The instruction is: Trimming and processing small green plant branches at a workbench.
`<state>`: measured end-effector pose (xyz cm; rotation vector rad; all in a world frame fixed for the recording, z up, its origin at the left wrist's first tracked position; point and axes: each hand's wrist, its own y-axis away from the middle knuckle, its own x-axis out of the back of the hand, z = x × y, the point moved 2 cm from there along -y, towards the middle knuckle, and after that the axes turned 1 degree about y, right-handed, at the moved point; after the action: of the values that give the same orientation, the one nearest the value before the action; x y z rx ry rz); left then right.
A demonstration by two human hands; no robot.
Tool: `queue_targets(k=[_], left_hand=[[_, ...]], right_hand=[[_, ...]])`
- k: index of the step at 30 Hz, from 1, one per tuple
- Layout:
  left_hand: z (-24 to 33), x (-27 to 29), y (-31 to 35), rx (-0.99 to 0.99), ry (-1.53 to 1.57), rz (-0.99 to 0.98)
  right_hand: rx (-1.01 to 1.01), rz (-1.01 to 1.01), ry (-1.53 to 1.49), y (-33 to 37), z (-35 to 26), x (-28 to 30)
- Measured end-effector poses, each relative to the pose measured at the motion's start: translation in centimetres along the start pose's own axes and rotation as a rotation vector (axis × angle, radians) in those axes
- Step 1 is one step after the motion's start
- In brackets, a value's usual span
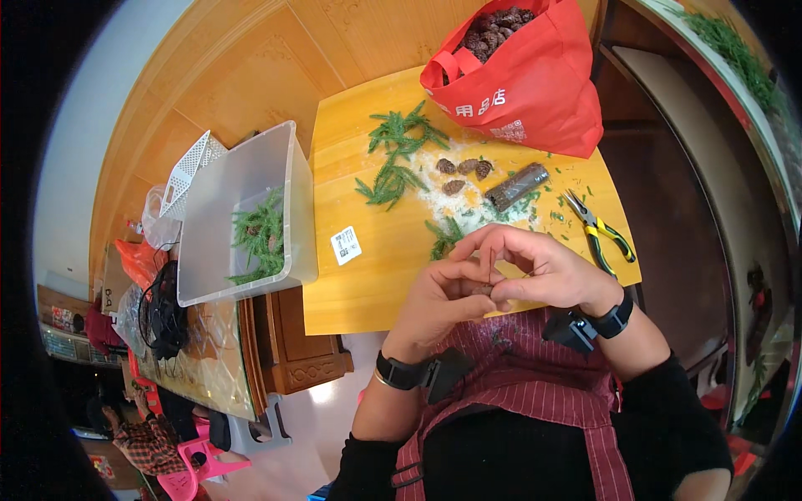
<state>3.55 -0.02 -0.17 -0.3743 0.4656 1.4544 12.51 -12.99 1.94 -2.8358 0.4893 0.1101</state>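
Close together at the table's front edge, my left hand and my right hand are closed, fingertips meeting. Between them they pinch a thin, dark, wire-like strand; fingers cover most of it, and I cannot tell whether anything else is held. Just beyond lies a green fir sprig, partly hidden by my hands. Several small brown pine cones rest on the table amid white flakes. Right of them is a dark bundle in clear wrapping. Long-nose pliers with yellow-and-black handles lie near my right hand.
More fir sprigs lie on the yellow table, beside a white label. A red bag full of pine cones stands at the back right. Left is a translucent bin with greenery. A person sits far left.
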Motion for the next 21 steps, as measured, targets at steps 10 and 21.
queue_targets(k=[10, 21], left_hand=[[0.1, -0.5, 0.5, -0.022, 0.125, -0.019], [-0.6, -0.7, 0.4, -0.083, -0.043, 0.053]], right_hand=[[-0.051, -0.008, -0.366, 0.8, -0.4, 0.8], [-0.004, 0.174, -0.209, 0.8, -0.3, 0.5]])
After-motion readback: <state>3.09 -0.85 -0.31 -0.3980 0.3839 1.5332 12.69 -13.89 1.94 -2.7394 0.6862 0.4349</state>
